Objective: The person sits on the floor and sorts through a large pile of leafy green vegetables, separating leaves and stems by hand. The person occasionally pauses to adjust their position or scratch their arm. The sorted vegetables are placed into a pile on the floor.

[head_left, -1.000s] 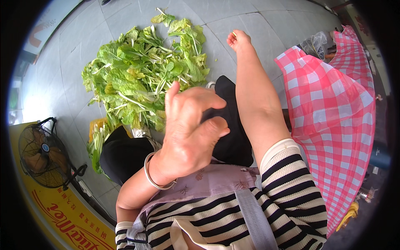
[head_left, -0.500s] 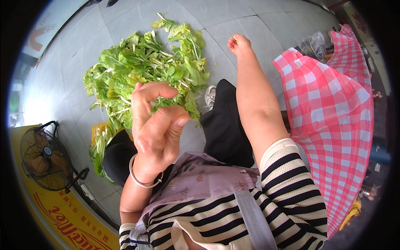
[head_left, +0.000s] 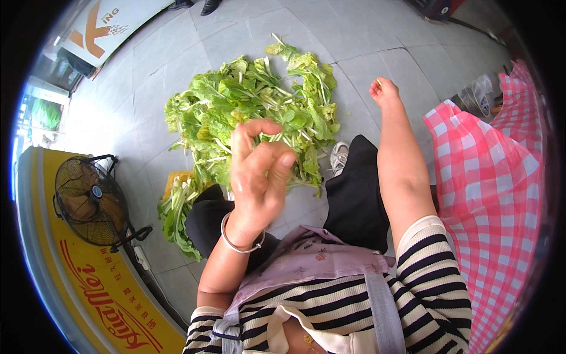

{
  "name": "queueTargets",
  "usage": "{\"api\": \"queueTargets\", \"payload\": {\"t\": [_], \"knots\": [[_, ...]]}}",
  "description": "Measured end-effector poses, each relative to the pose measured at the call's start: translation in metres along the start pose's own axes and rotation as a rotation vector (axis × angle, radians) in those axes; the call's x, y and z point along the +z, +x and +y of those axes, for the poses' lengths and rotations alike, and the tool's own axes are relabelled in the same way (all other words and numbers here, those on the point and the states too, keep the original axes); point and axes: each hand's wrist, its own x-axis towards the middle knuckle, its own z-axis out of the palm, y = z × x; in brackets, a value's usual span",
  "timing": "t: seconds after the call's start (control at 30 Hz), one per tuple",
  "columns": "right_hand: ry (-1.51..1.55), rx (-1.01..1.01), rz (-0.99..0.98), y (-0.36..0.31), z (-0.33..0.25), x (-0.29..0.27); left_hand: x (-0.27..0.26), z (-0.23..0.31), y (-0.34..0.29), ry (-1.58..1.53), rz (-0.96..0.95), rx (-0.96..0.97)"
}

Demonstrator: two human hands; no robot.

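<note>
A large heap of leafy greens [head_left: 236, 100] with pale stems and some yellowed leaves lies on the floor before me. Raised over its near side is my left hand [head_left: 259, 171], a bangle at its wrist. Its index finger is crooked and stands apart from the thumb, with nothing visible between them; the other fingers are curled. To the right of the heap, my right hand [head_left: 384, 92] is closed at the end of an outstretched arm. A tiny yellow-green bit shows at its fingertips, too small to name. More greens [head_left: 180, 221] lie beside my left knee.
A black fan [head_left: 91, 200] stands at the left against a yellow cabinet [head_left: 112, 289]. A red-and-white checked cloth [head_left: 477, 171] hangs at the right, near a clear plastic bag [head_left: 480, 91]. My shoe [head_left: 339, 158] is beside the heap. Another person's dark shoes [head_left: 209, 7] show at the far edge.
The whole view has shifted, so the heap, fan and both hands appear farther right and lower. Both hands keep nearly the same pose.
</note>
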Motion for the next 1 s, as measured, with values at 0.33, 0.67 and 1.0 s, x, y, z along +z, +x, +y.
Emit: {"api": "queueTargets", "payload": {"t": [0.33,0.67,1.0], "knots": [[0.195,0.012,0.017,-0.002,-0.002,-0.007,0.004,0.003,-0.003,-0.002,0.014,-0.029],[0.294,-0.08,-0.123,0.03,0.027,-0.02,-0.025,-0.001,0.044,0.153,0.077,0.076],[0.075,-0.055,-0.018,0.034,0.026,-0.003,-0.035,-0.102,0.06,0.442,0.3,-0.045]]}}
